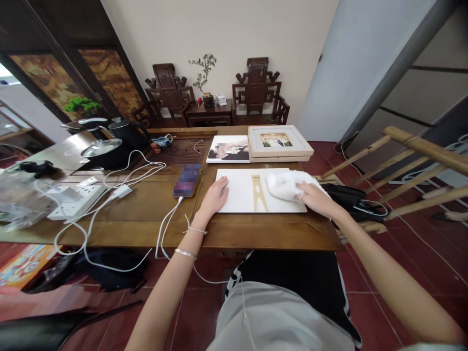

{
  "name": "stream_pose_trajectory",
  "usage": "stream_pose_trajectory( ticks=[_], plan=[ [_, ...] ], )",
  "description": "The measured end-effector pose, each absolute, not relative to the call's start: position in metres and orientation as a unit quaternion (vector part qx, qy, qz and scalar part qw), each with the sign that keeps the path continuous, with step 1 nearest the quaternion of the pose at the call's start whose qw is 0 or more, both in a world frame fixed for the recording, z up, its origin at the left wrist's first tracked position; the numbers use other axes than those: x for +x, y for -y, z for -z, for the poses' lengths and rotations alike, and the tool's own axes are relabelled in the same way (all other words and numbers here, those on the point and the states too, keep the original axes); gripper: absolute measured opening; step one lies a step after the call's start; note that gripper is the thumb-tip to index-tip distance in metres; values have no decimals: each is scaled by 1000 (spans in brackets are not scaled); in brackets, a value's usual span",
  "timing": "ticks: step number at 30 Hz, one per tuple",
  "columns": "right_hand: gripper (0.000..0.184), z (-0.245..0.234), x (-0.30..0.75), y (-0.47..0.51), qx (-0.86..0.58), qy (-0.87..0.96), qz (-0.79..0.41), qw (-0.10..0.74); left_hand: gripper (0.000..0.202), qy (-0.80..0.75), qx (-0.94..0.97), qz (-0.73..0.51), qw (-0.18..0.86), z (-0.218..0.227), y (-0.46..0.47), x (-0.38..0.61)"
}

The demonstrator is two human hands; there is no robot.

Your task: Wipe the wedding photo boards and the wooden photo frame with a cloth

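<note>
A flat white panel (pixel 237 194) lies on the wooden table in front of me, with a tan, A-shaped piece (pixel 257 192), like a folding picture stand, near its middle. My left hand (pixel 217 194) rests flat along the panel's left edge, holding nothing. Bunched white cloth (pixel 287 184) covers the panel's right part. My right hand (pixel 312 196) presses on this cloth with its fingers curled into it. Part of the panel's right side is hidden under the cloth and hand.
Behind the panel are a photo print (pixel 229 150) and a white framed picture (pixel 280 141). A charging phone (pixel 187 180) lies to the left. Further left are a power strip (pixel 78 200), cables and a black kettle (pixel 126 134). A bamboo chair (pixel 413 141) stands at the right.
</note>
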State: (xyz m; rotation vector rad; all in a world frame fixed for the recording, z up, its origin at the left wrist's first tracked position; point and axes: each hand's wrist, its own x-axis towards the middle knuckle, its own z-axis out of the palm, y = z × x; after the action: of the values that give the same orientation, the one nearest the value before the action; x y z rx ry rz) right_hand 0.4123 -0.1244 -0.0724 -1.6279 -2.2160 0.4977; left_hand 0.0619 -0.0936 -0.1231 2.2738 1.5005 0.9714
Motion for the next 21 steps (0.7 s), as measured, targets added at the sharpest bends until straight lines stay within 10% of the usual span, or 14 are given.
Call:
stream_pose_trajectory(
  ticks=[8,21],
  plan=[
    [29,74,420,194,-570,791,-188,121,44,-516,779,-330,133,126,91,60],
    [34,56,384,40,-565,788,-157,187,45,-520,773,-335,139,130,89,58]
  ],
)
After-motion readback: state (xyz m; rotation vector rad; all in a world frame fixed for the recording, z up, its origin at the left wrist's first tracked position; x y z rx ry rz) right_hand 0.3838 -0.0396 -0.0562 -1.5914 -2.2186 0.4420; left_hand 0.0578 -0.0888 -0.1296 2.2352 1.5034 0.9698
